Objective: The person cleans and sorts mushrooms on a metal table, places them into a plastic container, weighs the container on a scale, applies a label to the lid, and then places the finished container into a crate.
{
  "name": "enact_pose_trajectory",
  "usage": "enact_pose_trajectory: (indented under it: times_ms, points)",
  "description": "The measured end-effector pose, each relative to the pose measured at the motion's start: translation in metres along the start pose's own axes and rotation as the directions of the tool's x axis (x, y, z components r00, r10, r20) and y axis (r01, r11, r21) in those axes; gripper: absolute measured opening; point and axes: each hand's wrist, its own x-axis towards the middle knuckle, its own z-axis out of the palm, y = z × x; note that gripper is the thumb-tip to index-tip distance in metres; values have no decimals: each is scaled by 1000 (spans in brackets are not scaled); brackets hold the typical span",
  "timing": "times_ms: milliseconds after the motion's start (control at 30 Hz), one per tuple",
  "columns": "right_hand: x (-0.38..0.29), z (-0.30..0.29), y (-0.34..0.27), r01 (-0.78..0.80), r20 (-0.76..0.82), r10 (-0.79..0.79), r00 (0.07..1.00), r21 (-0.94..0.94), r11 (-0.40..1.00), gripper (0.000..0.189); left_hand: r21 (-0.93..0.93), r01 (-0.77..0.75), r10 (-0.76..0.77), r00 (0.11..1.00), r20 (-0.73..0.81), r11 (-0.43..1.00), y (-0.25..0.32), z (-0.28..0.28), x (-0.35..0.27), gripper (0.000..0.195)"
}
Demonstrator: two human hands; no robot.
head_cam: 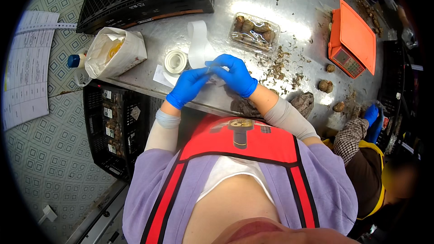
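Note:
My left hand (190,85) and my right hand (234,74), both in blue gloves, meet fingertip to fingertip above the metal table's near edge. Something small and whitish, too small to make out, is pinched between them. Just left of my hands lies a roll of white labels or tape (175,61), and a loose white strip (199,42) curls up behind my fingers. Farther back sits a clear plastic clamshell box (253,33) filled with brown, taro-like tubers. Loose tubers (326,86) are on the table to the right, near an orange digital scale (352,37).
A black plastic crate (149,1) stands at the back left, with an opened white bag (115,52) nearer. Another black crate (115,125) holds labelled packs below the table's left edge. Dirt and peelings (278,67) litter the metal table. Co-workers' hands are at right and far right.

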Motion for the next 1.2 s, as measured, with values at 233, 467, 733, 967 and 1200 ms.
enact_pose_trajectory:
  times_ms: [233,467,733,967,1200]
  points:
    - [-1,-15,14,-48,-184,47,982,3,999,20,-51,-35,31,997,-72,998,5,1,-2,30]
    - [-3,-8,-2,155,-19,-171,985,-326,933,17,136,-61,66,997,-38,989,2,3,3,30]
    - [-2,-8,7,127,-68,-155,986,-305,944,15,173,-75,82,996,-38,982,11,5,-1,28]
    - [-3,-76,17,-159,-446,186,876,97,982,16,581,23,-100,990,102,814,-38,-23,-21,33]
    - [-22,-135,-49,212,-272,-602,751,-764,610,15,215,100,-121,989,90,971,41,0,2,36]
